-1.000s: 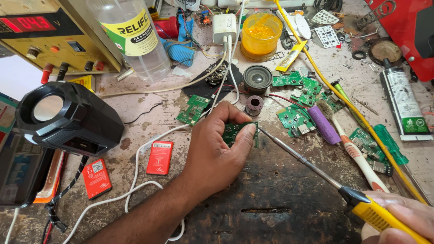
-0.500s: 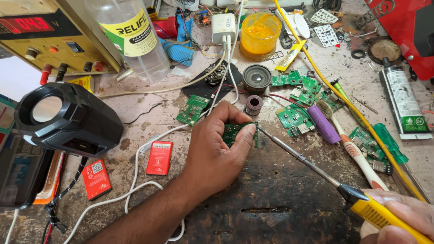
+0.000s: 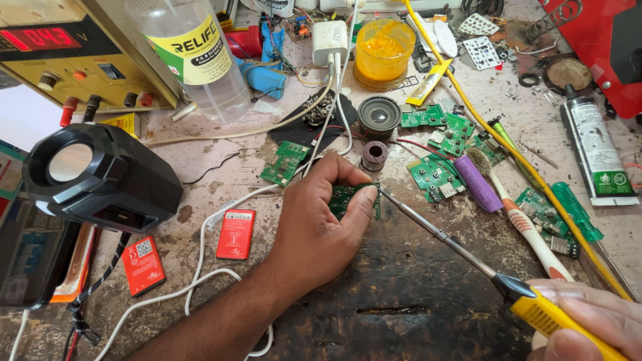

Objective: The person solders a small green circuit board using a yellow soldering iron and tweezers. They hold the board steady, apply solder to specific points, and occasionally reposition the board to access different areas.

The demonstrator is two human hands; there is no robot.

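Nothing has visibly moved since the earlier frames: left hand (image 3: 314, 230) keeps its grip clamped on the small green circuit board (image 3: 348, 198) against the desk (image 3: 401, 281), while right hand (image 3: 588, 321), grip closed round the yellow-handled soldering iron (image 3: 468, 251), holds the tip at the board's right edge, so soldering continues.

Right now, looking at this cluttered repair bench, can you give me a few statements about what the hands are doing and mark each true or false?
1. The left hand pinches a small green circuit board. True.
2. The right hand holds a toothbrush. False: it grips a yellow-handled soldering iron.
3. The iron's tip meets the held board's edge. True.
4. The purple battery cell sits in the left hand. False: it lies on the bench, right of the board.
5. The orange-filled tub stands near the bench's far edge. True.
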